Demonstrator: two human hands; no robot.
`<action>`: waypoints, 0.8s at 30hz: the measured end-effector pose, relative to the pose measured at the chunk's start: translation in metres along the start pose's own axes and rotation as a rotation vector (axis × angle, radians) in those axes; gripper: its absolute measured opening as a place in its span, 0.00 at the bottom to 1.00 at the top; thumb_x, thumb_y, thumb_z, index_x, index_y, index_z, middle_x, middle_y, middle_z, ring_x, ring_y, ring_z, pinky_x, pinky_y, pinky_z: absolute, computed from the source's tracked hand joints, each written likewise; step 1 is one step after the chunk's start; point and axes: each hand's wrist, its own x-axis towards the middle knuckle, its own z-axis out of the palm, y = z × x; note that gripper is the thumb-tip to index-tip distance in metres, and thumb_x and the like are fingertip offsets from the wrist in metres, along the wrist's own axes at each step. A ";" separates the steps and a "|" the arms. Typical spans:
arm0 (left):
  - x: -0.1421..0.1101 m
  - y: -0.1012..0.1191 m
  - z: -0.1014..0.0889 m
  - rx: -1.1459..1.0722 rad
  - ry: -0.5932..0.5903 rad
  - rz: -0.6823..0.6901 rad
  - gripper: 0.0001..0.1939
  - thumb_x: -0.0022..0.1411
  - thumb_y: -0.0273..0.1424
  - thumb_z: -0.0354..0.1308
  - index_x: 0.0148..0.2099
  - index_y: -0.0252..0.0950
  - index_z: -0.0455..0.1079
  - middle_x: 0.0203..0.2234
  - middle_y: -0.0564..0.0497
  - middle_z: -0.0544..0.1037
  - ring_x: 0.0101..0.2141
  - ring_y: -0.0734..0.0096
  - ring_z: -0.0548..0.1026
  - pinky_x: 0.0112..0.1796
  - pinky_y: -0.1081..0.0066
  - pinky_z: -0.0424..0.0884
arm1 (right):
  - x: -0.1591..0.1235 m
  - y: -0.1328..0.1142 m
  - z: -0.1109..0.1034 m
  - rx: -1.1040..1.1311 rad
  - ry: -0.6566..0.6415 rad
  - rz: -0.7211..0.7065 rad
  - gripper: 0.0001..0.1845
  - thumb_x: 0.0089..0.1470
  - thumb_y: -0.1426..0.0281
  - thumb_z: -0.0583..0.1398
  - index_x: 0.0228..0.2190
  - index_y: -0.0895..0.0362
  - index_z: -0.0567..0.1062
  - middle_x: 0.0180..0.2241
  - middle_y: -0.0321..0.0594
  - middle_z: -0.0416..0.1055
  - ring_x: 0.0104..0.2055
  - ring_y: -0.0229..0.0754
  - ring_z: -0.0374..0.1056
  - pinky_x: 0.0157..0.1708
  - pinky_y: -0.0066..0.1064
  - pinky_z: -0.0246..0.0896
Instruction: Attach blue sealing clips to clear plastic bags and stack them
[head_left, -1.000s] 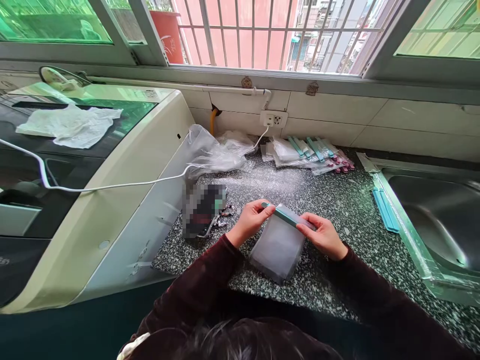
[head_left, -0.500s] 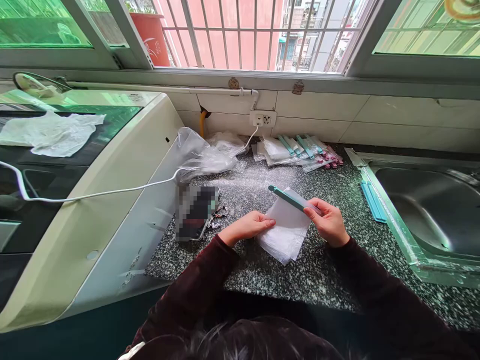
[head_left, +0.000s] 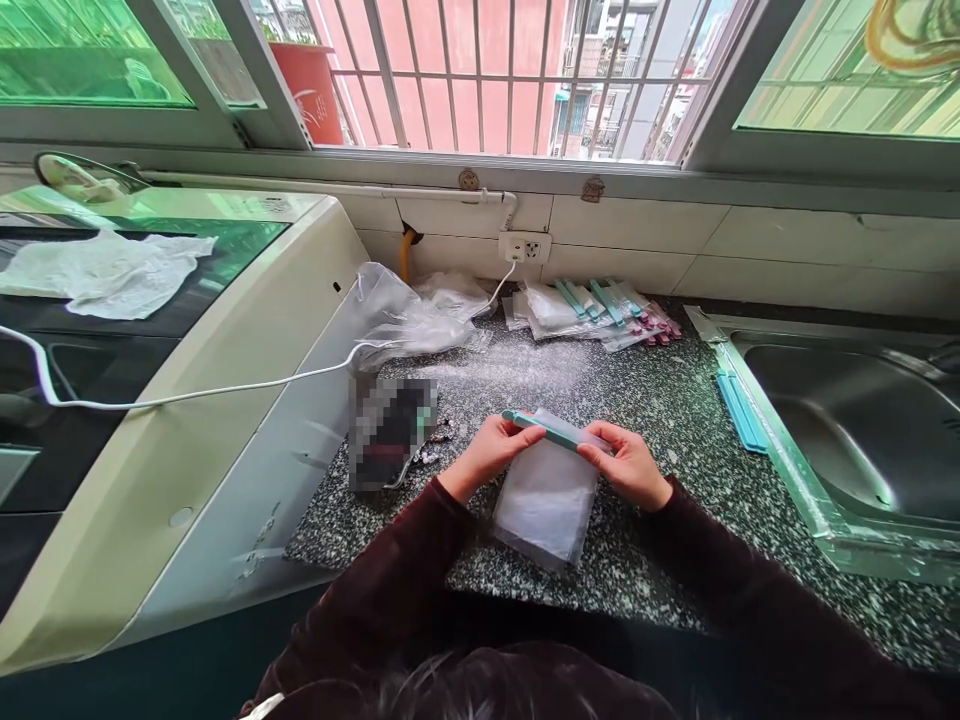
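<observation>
A teal bag sealing clip (head_left: 551, 430) lies across the top of a clear plastic bag (head_left: 546, 510), which hangs down over the counter. My left hand (head_left: 491, 452) pinches the clip's left end between thumb and fingers. At the other end, my right hand (head_left: 626, 462) is closed on the clip and the bag's top edge. Whether the clip is fully fastened cannot be made out.
Behind my hands lies a pile of clear bags with teal and pink clips (head_left: 600, 308). Blue clips (head_left: 741, 412) rest by the steel sink (head_left: 825, 420). On the left are a blurred phone (head_left: 394, 430), crumpled plastic bags (head_left: 412, 315), a white cable (head_left: 225, 393) and a washing machine (head_left: 247, 400).
My left hand has moved from the bag's side up to the clip's left end. My right hand has shifted slightly left and down, and the clip now tilts less.
</observation>
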 end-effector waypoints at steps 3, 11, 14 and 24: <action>0.003 -0.004 -0.003 -0.097 0.123 0.075 0.19 0.40 0.43 0.67 0.29 0.31 0.75 0.24 0.51 0.76 0.28 0.71 0.70 0.34 0.71 0.65 | 0.001 0.003 0.005 0.104 -0.016 0.052 0.27 0.45 0.47 0.57 0.36 0.57 0.71 0.28 0.39 0.69 0.30 0.40 0.64 0.29 0.30 0.61; 0.007 -0.006 -0.010 -0.168 0.247 0.166 0.18 0.41 0.43 0.66 0.30 0.34 0.75 0.26 0.52 0.77 0.31 0.72 0.71 0.37 0.71 0.66 | -0.001 0.007 0.009 0.081 -0.155 0.110 0.20 0.46 0.53 0.59 0.25 0.59 0.72 0.23 0.37 0.68 0.26 0.37 0.62 0.27 0.30 0.61; 0.007 -0.007 -0.009 -0.138 0.264 0.171 0.19 0.41 0.44 0.66 0.30 0.34 0.75 0.26 0.52 0.76 0.31 0.71 0.71 0.37 0.71 0.66 | -0.001 0.008 0.011 0.094 -0.148 0.095 0.19 0.47 0.55 0.58 0.23 0.60 0.70 0.22 0.37 0.68 0.25 0.36 0.61 0.27 0.30 0.60; 0.008 -0.010 -0.008 -0.168 0.305 0.175 0.20 0.38 0.44 0.67 0.31 0.34 0.75 0.26 0.51 0.78 0.32 0.70 0.72 0.39 0.69 0.67 | -0.001 0.012 0.011 -0.063 -0.121 0.015 0.14 0.49 0.61 0.56 0.22 0.59 0.69 0.22 0.37 0.67 0.26 0.37 0.61 0.27 0.29 0.59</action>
